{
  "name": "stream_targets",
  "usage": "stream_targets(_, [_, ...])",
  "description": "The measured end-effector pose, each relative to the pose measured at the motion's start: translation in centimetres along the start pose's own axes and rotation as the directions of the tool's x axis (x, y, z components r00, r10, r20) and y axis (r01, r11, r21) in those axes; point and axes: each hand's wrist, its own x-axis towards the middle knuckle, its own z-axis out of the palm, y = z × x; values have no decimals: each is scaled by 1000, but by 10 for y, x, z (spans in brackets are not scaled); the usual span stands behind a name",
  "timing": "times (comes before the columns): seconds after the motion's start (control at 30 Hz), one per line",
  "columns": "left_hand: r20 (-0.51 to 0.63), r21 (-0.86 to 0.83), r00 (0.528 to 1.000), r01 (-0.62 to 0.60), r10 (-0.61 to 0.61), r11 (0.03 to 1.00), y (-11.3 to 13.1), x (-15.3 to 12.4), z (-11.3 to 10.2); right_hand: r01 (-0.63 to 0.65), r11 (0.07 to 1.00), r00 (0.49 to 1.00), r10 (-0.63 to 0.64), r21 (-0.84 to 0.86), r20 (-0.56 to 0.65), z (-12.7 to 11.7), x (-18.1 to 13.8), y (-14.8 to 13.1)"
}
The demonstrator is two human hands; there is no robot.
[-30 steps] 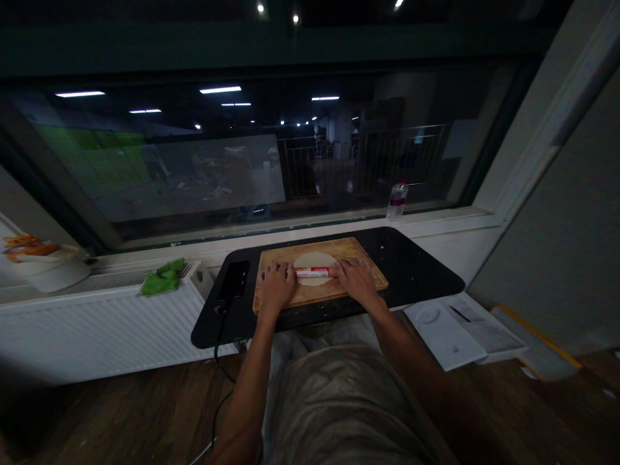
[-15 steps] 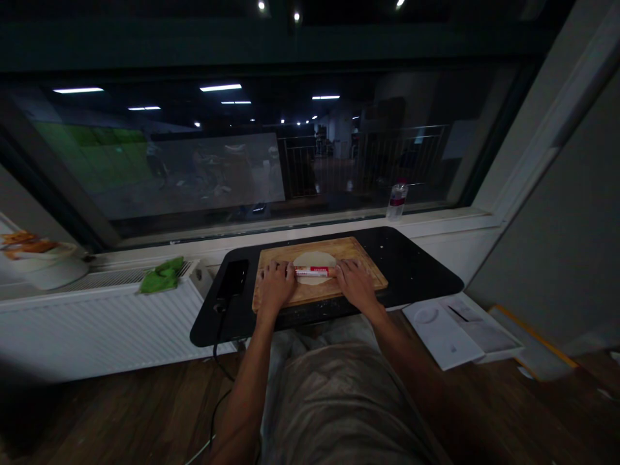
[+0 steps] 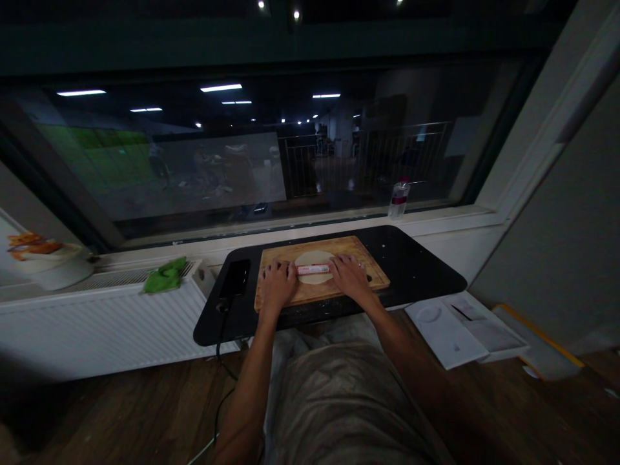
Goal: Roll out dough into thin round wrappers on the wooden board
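A wooden cutting board (image 3: pixel 372 278) lies on a black tabletop (image 3: pixel 416 261). On the board sits a flat round of pale dough (image 3: pixel 314 258). Across it lies a rolling pin (image 3: pixel 314 269) with a white and red label. My left hand (image 3: pixel 278 286) presses palm-down on the pin's left end, fingers stretched forward. My right hand (image 3: pixel 349 276) rests the same way on the pin's right end. Both hands cover the pin's handles.
A black phone (image 3: pixel 235 278) with a cable lies left of the board. A green cloth (image 3: pixel 165 276) sits on the white radiator, a white bowl (image 3: pixel 51 268) further left. A plastic bottle (image 3: pixel 398 199) stands on the windowsill. White papers (image 3: pixel 455 326) lie on the floor at right.
The rolling pin and both hands have shifted slightly away from me over the dough. The camera view has drifted a little.
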Motion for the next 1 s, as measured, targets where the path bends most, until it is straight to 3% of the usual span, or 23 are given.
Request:
stream_targets(0.37, [-19,-9,999,-40,39,999,-2,-2,4,49,999,995,-50,-18,-81,12,-32,2])
stream_targets(0.77, [-18,59,997,-75,77,995,-3,-2,5,58,997,998,-59,43,4,10,-13,6])
stream_targets(1.0, [-19,59,992,-122,123,991,-4,-3,5,74,997,996,-72,30,-60,15,-20,7])
